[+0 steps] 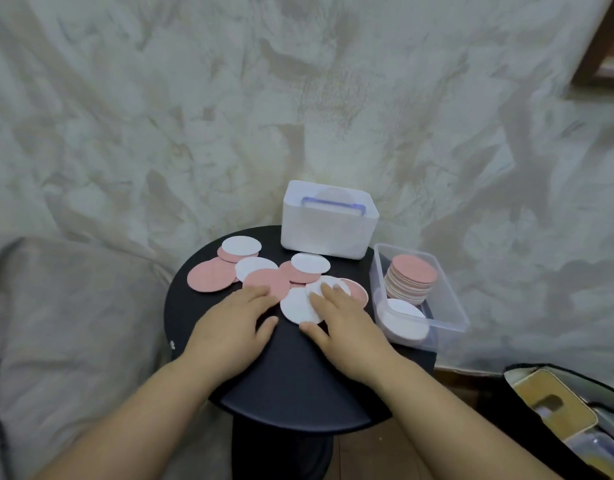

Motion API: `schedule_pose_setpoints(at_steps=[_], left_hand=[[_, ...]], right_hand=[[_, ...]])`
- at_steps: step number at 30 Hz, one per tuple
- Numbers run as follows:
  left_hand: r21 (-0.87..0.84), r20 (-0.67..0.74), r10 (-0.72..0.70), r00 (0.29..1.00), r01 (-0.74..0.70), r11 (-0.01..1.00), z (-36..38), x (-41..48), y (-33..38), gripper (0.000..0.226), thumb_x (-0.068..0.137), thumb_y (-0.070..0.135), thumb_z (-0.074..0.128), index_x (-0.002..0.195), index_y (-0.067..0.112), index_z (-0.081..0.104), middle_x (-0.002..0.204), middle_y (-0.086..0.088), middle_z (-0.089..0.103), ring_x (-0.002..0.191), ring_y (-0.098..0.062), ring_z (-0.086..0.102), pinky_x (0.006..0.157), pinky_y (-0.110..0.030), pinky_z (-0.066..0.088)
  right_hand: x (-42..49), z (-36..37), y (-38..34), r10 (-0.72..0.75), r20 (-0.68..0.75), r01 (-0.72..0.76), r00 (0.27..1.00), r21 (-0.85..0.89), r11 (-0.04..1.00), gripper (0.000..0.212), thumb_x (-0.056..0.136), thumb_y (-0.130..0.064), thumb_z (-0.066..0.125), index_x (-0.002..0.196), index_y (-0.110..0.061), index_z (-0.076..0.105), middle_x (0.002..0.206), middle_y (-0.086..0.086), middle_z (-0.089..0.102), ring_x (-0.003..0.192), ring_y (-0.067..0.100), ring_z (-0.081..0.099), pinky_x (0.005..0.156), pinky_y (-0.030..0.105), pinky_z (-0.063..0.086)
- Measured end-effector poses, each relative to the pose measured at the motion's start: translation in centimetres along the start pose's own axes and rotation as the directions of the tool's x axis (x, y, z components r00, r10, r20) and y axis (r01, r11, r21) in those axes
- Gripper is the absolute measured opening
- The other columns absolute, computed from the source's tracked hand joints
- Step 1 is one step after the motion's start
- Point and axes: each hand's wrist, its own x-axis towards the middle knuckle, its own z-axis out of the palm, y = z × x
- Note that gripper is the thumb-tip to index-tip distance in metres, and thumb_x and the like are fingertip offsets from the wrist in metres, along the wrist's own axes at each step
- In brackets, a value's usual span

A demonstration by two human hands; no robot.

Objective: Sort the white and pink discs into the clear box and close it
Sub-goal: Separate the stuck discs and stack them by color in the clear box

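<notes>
Two bare hands lie flat on round black table, fingers straight, gripping nothing. Left hand fingertips touch pink disc. Right hand presses overlapping white discs. Scattered discs, pink and white, overlap beyond hands. Clear box, lidless, at table's right edge, holds pink stack and white stack. White tub behind.
</notes>
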Motion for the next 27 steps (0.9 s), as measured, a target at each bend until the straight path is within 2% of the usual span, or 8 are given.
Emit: schedule_pose_setpoints(at_steps=[4, 8, 12, 15, 18, 21, 24, 27], left_hand=[[-0.03, -0.116, 0.042, 0.992, -0.045, 0.999, 0.6, -2.1, 0.0, 0.045, 0.086, 0.045, 0.032, 0.115, 0.031, 0.063, 0.125, 0.016, 0.058, 0.117, -0.008, 0.051, 0.092, -0.023, 0.04], [-0.102, -0.257, 0.045, 0.965, -0.074, 0.992, 1.0, -4.3, 0.1, 0.038, 0.08, 0.038, 0.038, 0.089, 0.024, 0.072, 0.094, 0.012, 0.07, 0.093, -0.006, 0.057, 0.081, -0.022, 0.044], [-0.054, -0.21, 0.043, 0.977, -0.056, 0.997, 0.9, -5.5, 0.2, 0.047, 0.082, 0.043, 0.037, 0.107, 0.018, 0.068, 0.115, 0.005, 0.066, 0.107, -0.017, 0.061, 0.092, -0.026, 0.04], [-0.009, -0.106, 0.067, 0.992, -0.068, 0.998, 0.8, -5.9, 0.2, 0.061, 0.084, 0.051, 0.029, 0.124, 0.016, 0.059, 0.134, 0.001, 0.054, 0.126, -0.018, 0.048, 0.103, -0.032, 0.026], [0.042, -0.069, 0.144, 0.987, -0.141, 0.989, 0.9, -6.8, 0.0, 0.056, 0.086, 0.051, 0.033, 0.117, 0.016, 0.064, 0.126, -0.001, 0.061, 0.118, -0.019, 0.056, 0.104, -0.039, 0.027], [-0.044, -0.09, 0.175, 0.98, -0.18, 0.983, 0.9, -8.1, -0.2, 0.058, 0.081, 0.058, 0.041, 0.116, 0.019, 0.065, 0.126, 0.002, 0.061, 0.119, -0.014, 0.054, 0.106, -0.038, 0.029], [-0.163, -0.144, 0.215, 0.966, -0.237, 0.958, 1.1, -9.5, -0.5, 0.057, 0.069, 0.061, 0.054, 0.111, 0.024, 0.067, 0.122, 0.009, 0.062, 0.117, -0.002, 0.048, 0.105, -0.038, 0.031], [-0.273, -0.286, 0.168, 0.943, -0.248, 0.93, 1.4, -10.4, -0.7, 0.035, 0.074, 0.047, 0.058, 0.098, 0.026, 0.072, 0.106, 0.017, 0.068, 0.106, 0.005, 0.055, 0.103, -0.03, 0.039]], right_hand=[[-3.5, 0.5, 0.6, -0.126, -0.13, 0.126, 0.983, -0.01, 0.992, 0.057, 0.089, -0.054, 0.027, 0.135, -0.027, 0.045, 0.149, -0.008, 0.034, 0.141, 0.01, 0.02, 0.112, 0.018, 0.002], [-6.5, 0.8, 1.2, -0.06, -0.238, 0.103, 0.969, 0.171, 0.98, 0.046, 0.084, -0.048, 0.041, 0.122, -0.031, 0.059, 0.134, -0.024, 0.04, 0.129, -0.007, 0.029, 0.111, 0.017, 0.019], [-8.0, 1.3, 1.4, -0.017, -0.262, 0.052, 0.965, 0.127, 0.991, 0.066, 0.079, -0.064, 0.026, 0.132, -0.031, 0.049, 0.143, -0.023, 0.025, 0.134, -0.005, 0.019, 0.106, 0.013, 0.015], [-8.8, 1.9, 1.0, -0.063, -0.304, 0.074, 0.951, 0.026, 0.997, 0.062, 0.087, -0.063, 0.026, 0.124, -0.024, 0.058, 0.139, -0.009, 0.046, 0.13, 0.01, 0.04, 0.108, 0.028, 0.027], [-10.0, 2.4, 1.1, -0.157, -0.327, 0.182, 0.932, 0.046, 0.982, 0.058, 0.091, -0.062, 0.029, 0.117, -0.022, 0.063, 0.131, -0.006, 0.055, 0.125, 0.009, 0.045, 0.108, 0.032, 0.033], [-11.2, 2.8, 1.6, -0.24, -0.381, 0.298, 0.893, 0.103, 0.949, 0.045, 0.085, -0.056, 0.05, 0.108, -0.022, 0.067, 0.125, -0.011, 0.058, 0.121, 0.004, 0.049, 0.105, 0.028, 0.034], [-12.2, 2.9, 1.6, -0.18, -0.482, 0.322, 0.858, 0.229, 0.919, 0.028, 0.082, -0.043, 0.06, 0.096, -0.022, 0.072, 0.112, -0.015, 0.065, 0.112, 0.0, 0.057, 0.1, 0.029, 0.042], [-12.7, 2.1, 0.8, -0.062, -0.51, 0.308, 0.858, 0.414, 0.857, 0.019, 0.082, -0.037, 0.061, 0.094, -0.026, 0.072, 0.101, -0.021, 0.069, 0.101, -0.002, 0.063, 0.095, 0.021, 0.045]])
